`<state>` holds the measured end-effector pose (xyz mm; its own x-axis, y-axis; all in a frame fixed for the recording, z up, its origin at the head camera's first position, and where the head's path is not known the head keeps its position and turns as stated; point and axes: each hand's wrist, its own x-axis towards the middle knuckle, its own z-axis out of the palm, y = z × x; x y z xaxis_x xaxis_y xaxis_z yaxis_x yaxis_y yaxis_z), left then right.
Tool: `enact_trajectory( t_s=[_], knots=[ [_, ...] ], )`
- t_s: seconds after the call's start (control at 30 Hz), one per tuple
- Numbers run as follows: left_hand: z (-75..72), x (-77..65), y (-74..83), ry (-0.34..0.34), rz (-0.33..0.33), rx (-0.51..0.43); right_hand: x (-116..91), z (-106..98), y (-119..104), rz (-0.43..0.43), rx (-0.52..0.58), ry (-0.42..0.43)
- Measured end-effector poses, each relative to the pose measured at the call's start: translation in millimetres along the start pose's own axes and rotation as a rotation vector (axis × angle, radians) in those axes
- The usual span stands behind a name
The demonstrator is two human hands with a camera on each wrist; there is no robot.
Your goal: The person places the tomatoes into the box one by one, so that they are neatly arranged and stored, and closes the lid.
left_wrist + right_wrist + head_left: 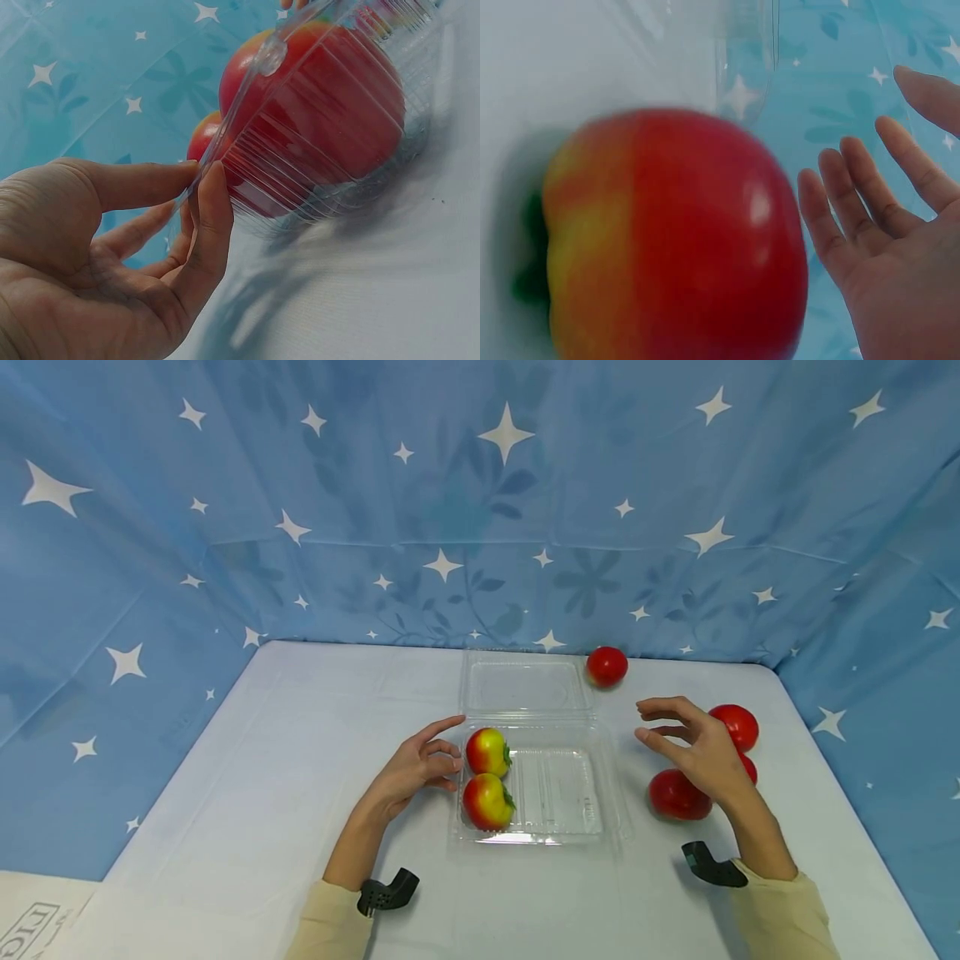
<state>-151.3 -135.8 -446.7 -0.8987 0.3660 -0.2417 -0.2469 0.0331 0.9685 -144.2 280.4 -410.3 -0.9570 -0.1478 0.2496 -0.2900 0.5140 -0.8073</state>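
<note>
A clear plastic clamshell box lies with its lid folded back. Two red-and-yellow fruits with green leafy tops, a rear one and a front one, sit along its left side. My left hand pinches the box's left rim between thumb and finger, clearest in the left wrist view. To the right of the box my right hand hovers over red fruits with its fingers apart, holding nothing. Near that palm in the right wrist view looms a red-and-yellow fruit, not touched by the fingers.
On the right side of the white table lie a dark red fruit, a brighter one behind it, and another partly hidden by the hand. One more fruit stands beside the lid. A blue star-patterned curtain borders the table's back.
</note>
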Motion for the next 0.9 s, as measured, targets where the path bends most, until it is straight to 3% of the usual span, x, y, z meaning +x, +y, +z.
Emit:
enact_trajectory(
  t_s=[0.9],
  knots=[
    [0.8,2.0,0.2,-0.006,-0.009,0.004,-11.0,-42.2,18.1,0.138,-0.160,0.120]
  ],
)
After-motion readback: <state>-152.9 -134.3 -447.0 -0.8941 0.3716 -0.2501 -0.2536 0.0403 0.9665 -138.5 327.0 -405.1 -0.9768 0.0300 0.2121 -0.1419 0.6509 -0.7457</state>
